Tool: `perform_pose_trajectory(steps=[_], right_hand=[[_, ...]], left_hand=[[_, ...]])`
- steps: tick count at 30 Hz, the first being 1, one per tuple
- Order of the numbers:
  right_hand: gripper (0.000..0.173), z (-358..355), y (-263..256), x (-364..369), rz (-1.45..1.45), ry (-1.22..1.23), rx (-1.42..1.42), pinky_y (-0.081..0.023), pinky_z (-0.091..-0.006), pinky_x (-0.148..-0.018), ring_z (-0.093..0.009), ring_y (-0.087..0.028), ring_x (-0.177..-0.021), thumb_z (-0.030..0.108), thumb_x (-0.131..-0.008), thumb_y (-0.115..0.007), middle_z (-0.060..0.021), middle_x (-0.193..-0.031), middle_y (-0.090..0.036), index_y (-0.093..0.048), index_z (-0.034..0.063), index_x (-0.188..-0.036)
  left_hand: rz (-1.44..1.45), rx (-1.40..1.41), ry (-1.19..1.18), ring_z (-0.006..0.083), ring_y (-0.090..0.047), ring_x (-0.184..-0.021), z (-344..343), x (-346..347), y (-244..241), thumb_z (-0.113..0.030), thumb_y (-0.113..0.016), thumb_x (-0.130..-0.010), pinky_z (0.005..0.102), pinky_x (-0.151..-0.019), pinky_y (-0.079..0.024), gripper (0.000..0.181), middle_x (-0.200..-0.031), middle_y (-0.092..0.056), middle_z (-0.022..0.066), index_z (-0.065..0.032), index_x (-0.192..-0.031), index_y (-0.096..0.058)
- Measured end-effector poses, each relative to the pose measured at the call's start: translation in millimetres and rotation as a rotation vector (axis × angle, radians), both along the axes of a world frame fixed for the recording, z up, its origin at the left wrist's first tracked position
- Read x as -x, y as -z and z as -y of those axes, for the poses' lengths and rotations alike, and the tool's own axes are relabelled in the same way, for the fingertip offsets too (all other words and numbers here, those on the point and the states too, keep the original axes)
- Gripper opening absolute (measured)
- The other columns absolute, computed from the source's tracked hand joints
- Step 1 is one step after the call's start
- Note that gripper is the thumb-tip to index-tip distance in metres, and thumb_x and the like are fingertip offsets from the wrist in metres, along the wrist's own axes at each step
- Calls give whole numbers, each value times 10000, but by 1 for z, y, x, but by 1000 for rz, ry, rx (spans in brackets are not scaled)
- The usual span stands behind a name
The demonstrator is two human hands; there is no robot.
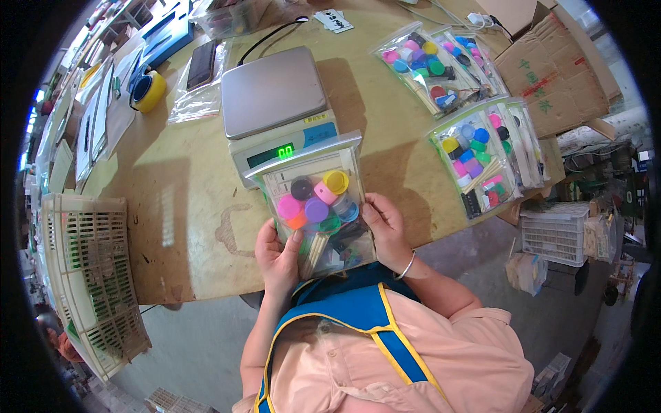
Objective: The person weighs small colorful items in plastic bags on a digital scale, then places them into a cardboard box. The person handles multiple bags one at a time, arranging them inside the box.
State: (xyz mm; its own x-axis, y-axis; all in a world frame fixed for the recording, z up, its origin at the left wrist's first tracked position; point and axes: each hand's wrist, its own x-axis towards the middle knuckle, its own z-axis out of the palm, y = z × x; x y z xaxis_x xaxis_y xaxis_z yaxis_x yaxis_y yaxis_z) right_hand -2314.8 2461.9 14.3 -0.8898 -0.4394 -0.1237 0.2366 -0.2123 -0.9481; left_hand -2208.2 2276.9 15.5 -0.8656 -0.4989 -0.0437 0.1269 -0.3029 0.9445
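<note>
Between my two hands I hold up a clear zip bag (316,211) at the table's front edge. Inside it are several coloured plastic caps, a bundle of thin wooden sticks, flat pale pieces and some dark parts too covered to tell. My left hand (279,254) grips the bag's lower left edge, thumb in front. On its right edge, my right hand (388,231) pinches it; a bangle circles that wrist. Just behind the bag stands a digital scale (274,93) with a bare metal pan and a green lit display, partly covered by the bag's top.
Filled zip bags (480,155) stand at the right beside a cardboard box (555,77). A plastic crate (95,279) is at the left table edge. Farther back lie a phone (201,64) on plastic bags, a yellow tape roll (148,92), a blue tray (168,33) and paper cards (334,20).
</note>
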Motion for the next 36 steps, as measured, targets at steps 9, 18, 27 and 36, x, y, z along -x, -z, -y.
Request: perform_pose_trajectory(steps=[9, 18, 27, 36], right_hand=[[298, -9, -2, -4, -38, -89, 26, -483, -273, -941, -106, -604, -1065, 112, -1021, -557, -45, -1179, -644, -568, -3, -1296], [268, -4, 2, -5, -56, 3, -13, -473, -229, -840, -68, -587, -961, 114, -1021, -560, -16, -1102, -643, -578, 17, -1271], [265, -1, -3, -4, -77, 32, -27, -472, -230, -852, -69, -589, -953, 132, -1017, -571, -7, -1087, -645, -587, 16, -1255], [305, 0, -1, -4, -87, 12, -3, -474, -252, -897, -87, -589, -1004, 133, -997, -578, -32, -1135, -634, -574, 5, -1273]], left_hand=[[-18, -131, -88, 172, -629, -1142, 1, 5, 0, -110, -647, -1019, 339, -1029, -487, 359, -1259, -670, 97, 23, -1339, -553], [34, 150, 59, 256, -468, -1360, 2, -4, 0, -207, -878, -811, 411, -1140, -396, 1045, -1496, -435, 145, -17, -1577, -193], [55, 346, 126, 261, -445, -1369, 5, 0, -1, -187, -915, -749, 424, -1166, -356, 1131, -1476, -418, 140, -23, -1580, -166], [51, 228, 84, 252, -471, -1349, 1, 2, -2, -132, -889, -778, 414, -1143, -394, 1056, -1454, -450, 135, -27, -1570, -199]])
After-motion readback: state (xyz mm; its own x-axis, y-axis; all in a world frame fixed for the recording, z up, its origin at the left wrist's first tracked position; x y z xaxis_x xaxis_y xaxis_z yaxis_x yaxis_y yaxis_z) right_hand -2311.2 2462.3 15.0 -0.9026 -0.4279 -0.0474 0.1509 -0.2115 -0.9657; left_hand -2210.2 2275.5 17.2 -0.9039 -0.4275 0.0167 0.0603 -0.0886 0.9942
